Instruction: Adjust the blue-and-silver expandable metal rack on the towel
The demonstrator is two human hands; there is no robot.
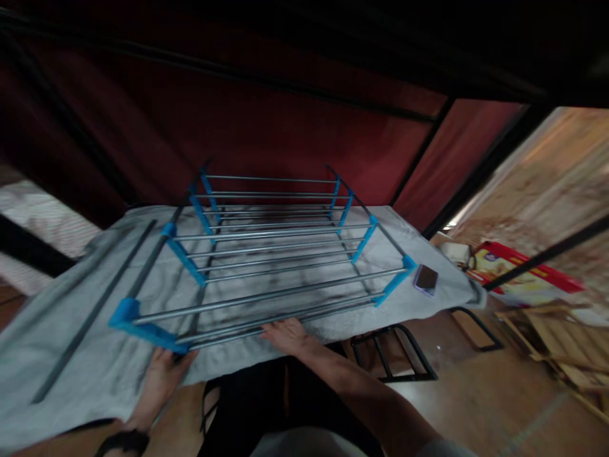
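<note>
A shoe rack (280, 295) of grey metal tubes and blue plastic connectors lies across a cloth-covered table (228, 365). At its near left corner, my left hand (164, 377) has its fingers and thumb closed about the lower end of a blue connector (157, 333); the fingertips are partly hidden under it. My right hand (285, 336) is closed over the lowest front tube, left of the rack's middle. A loose grey tube (95, 311) rests on the cloth to the left of the rack.
A phone (425, 280) lies on the cloth beside the rack's right corner. Dark red panels (285, 127) with black bars stand behind the table. Black metal frames (394, 355), a red and yellow box (518, 273) and wooden slats (561, 336) are at the right.
</note>
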